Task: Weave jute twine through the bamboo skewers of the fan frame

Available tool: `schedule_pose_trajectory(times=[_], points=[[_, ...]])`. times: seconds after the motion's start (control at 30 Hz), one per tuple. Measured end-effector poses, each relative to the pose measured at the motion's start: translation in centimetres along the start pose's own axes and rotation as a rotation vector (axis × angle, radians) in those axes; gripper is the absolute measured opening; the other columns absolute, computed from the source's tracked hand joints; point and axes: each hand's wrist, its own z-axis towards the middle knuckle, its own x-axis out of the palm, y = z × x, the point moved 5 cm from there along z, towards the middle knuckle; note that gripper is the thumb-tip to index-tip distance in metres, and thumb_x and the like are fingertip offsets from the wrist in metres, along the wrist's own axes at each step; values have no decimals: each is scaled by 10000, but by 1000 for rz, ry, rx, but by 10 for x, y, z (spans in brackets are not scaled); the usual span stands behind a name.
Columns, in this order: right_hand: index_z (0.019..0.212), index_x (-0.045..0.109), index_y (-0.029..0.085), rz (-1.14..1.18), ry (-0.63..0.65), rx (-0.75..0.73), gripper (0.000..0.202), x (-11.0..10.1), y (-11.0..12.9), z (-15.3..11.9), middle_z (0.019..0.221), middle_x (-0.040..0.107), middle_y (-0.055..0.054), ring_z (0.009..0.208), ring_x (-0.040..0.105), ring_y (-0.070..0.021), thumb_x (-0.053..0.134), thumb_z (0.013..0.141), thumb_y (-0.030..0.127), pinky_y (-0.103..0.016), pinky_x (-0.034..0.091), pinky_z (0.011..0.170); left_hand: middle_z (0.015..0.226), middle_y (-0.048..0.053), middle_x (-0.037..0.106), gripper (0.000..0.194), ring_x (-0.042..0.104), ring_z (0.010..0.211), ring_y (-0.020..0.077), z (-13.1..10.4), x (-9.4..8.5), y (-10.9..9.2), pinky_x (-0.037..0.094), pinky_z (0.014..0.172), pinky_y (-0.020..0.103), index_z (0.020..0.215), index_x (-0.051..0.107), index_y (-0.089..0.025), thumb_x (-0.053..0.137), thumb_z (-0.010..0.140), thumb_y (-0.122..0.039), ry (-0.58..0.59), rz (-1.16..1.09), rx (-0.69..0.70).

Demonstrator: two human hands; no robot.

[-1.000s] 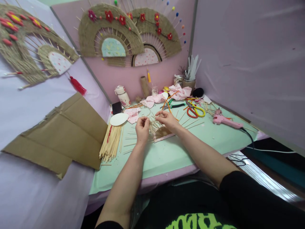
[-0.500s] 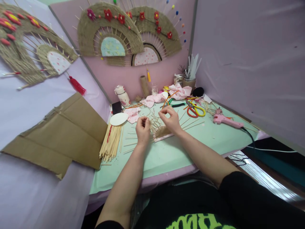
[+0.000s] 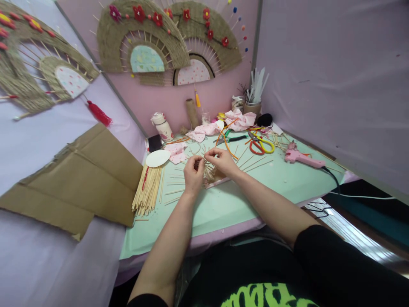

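Tan twine (image 3: 209, 171) gathers in loose strands just under the fingertips of both hands, which meet almost tip to tip. The right hand (image 3: 222, 163) has thumb and forefinger pinched on a strand of it; the left hand (image 3: 194, 175) is curled with its fingertips against the thumb (whether a strand is caught there is too small to tell). Directly below the fingers, partly hidden by the right hand, lies the half-round cardboard base (image 3: 220, 175) of a fan frame, its straight edge trimmed in pink. Thin bamboo ribs (image 3: 256, 163) radiate from it, out past the left knuckles and beyond the right wrist.

Farther from the fingertips, ahead and to the right, are green-and-black-handled pliers (image 3: 237, 138), then scissors (image 3: 268, 146) with one red and one yellow handle. Well to the right of the right hand, a pink hot glue gun (image 3: 302, 161) rests on its side, cord trailing off the table edge. Left of the left hand, a white oval disc (image 3: 158, 158) overlaps the top of a bundle of bamboo sticks (image 3: 148, 194). Beyond that disc stands a lidded white bottle (image 3: 163, 129), and farthest left leans a folded corrugated cardboard sheet (image 3: 86, 183).
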Motion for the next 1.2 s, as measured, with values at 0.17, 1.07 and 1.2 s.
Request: schedule_pose_trajectory(times=[0.17,1.07,1.2], points=[[692,618,172,-29,5,-17,110,0,0,0,697,587,0,725,518,-139,595,695,279,-283,402,744,771,23,579,124,522,713,126,0,1,0,403,654,243,818,581,-180,532,811,-293,17,43,15],[696,590,202,-479,-19,-164,94,4,5,-5,788,607,-30,855,492,-190,548,768,245,-341,323,808,1038,103,498,86,496,1029,194,2,-4,2,451,792,305,808,595,-169,532,808,-227,-58,204,137],[687,576,196,-359,-35,-125,72,1,0,-2,758,592,-23,801,501,-172,533,732,232,-319,365,779,1036,96,496,66,501,1006,179,4,-7,4,456,765,279,792,581,-164,535,797,-212,-85,156,70]])
